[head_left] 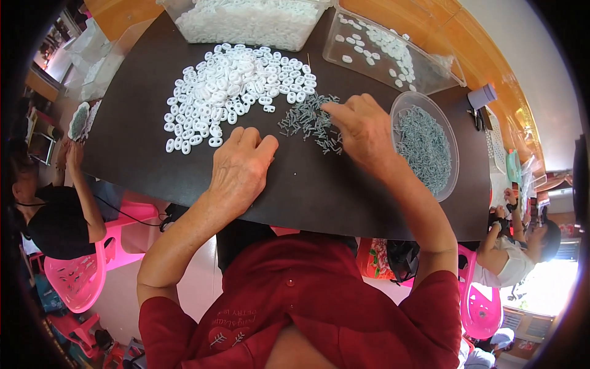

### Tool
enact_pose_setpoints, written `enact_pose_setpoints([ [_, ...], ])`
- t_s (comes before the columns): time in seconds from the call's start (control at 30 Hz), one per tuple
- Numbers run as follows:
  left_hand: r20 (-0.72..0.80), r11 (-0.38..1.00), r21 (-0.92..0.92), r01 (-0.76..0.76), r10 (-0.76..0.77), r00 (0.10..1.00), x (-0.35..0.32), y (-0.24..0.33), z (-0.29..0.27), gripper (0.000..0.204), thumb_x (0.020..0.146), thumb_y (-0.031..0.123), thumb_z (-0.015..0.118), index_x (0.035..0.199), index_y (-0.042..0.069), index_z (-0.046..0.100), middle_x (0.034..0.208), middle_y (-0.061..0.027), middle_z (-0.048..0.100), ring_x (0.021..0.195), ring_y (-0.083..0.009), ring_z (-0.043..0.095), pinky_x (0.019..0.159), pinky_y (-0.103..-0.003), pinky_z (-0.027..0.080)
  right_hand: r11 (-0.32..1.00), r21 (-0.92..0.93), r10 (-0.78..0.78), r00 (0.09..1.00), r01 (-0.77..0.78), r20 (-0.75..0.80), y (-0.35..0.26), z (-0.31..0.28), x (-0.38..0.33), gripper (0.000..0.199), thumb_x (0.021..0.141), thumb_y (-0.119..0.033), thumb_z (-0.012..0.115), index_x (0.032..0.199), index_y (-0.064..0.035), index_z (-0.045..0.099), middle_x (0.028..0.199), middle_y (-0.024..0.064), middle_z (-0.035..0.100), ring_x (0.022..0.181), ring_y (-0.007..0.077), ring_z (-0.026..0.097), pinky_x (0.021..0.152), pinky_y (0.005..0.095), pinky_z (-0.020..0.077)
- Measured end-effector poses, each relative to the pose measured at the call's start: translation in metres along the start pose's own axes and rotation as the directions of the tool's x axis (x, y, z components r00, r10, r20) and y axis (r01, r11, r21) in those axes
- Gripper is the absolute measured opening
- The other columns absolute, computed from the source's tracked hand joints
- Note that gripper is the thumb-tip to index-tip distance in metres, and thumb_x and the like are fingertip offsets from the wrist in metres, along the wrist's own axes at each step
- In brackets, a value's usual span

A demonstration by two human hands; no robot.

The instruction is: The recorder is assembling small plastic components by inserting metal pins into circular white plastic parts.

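A heap of white plastic rings [230,86] lies on the dark desk [141,123], just beyond and left of the left hand [239,169]. That hand rests palm down, its fingers [249,136] curled loosely together; whether they hold anything cannot be told. Between the two hands lies a small scatter of grey screws [307,120]. The right hand [362,132] has its fingers [335,111] bent down touching those screws, pinched nearly closed. Right of them stands a clear round bowl [452,178] of more screws.

Bare table [319,190] before hands; ring pile [230,89] blocks beyond.
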State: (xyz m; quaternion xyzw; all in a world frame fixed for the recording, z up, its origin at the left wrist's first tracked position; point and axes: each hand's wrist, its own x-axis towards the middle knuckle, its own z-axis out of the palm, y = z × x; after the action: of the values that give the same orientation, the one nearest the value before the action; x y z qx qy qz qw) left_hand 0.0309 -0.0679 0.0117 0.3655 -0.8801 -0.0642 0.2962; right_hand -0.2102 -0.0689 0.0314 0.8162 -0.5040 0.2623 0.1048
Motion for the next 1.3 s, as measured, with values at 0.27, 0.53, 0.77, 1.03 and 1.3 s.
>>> enact_pose_setpoints([
  [0.27,-0.133,0.966,-0.251,0.065,-0.101,0.986,-0.009,0.005,-0.010,0.021,0.070,-0.004,0.068,0.088,0.003,0.059,0.074,-0.0083,0.052,0.068,-0.0236,0.055,0.059,-0.033,0.044,1.000,0.002,0.004,0.996,-0.004,0.094,-0.017,-0.001,-0.015,0.019,0.070,-0.002,0.068,0.087,-0.0103,0.066,0.070,0.0059,0.052,0.069,0.0253,0.052,0.058,0.0368,0.0425],
  [0.53,-0.022,0.695,-0.621,0.362,-0.477,0.879,-0.025,0.014,-0.014,0.012,0.080,0.002,0.067,0.088,0.001,0.058,0.074,-0.0055,0.057,0.063,-0.0131,0.054,0.057,-0.026,0.044,0.967,0.246,-0.066,0.998,0.060,0.016,-0.049,0.027,0.011,0.015,0.068,-0.004,0.070,0.081,-0.0079,0.064,0.073,0.0064,0.053,0.072,0.0258,0.052,0.060,0.0369,0.0433],
  [0.77,0.150,0.415,-0.804,0.426,-0.551,0.821,-0.036,0.011,-0.013,0.010,0.085,0.007,0.066,0.091,0.001,0.061,0.074,0.0008,0.059,0.062,-0.0053,0.052,0.055,-0.019,0.042,0.971,0.137,-0.200,0.979,0.194,0.033,-0.057,0.038,0.017,0.012,0.066,-0.001,0.066,0.070,-0.0041,0.055,0.069,0.0091,0.047,0.072,0.0279,0.049,0.059,0.0379,0.0415],
  [1.03,0.192,0.234,-0.891,0.390,-0.585,0.788,-0.035,0.014,-0.009,0.012,0.089,0.008,0.061,0.099,0.001,0.062,0.080,-0.0024,0.062,0.066,-0.0045,0.055,0.054,-0.017,0.043,0.939,0.331,-0.096,0.995,0.093,-0.007,-0.068,0.029,0.007,0.015,0.069,0.002,0.065,0.075,-0.0036,0.053,0.070,0.0098,0.050,0.068,0.0280,0.051,0.060,0.0378,0.0420],
  [1.3,0.264,0.048,-0.944,0.327,-0.486,0.833,-0.030,0.021,-0.002,0.020,0.089,0.006,0.060,0.108,-0.002,0.058,0.083,-0.0057,0.063,0.067,-0.0064,0.056,0.055,-0.017,0.044,0.477,0.724,0.371,0.861,-0.498,0.348,-0.077,-0.007,-0.012,0.010,0.080,0.002,0.064,0.088,-0.0017,0.061,0.080,-0.0016,0.058,0.070,0.0045,0.050,0.062,0.0211,0.0417],
])
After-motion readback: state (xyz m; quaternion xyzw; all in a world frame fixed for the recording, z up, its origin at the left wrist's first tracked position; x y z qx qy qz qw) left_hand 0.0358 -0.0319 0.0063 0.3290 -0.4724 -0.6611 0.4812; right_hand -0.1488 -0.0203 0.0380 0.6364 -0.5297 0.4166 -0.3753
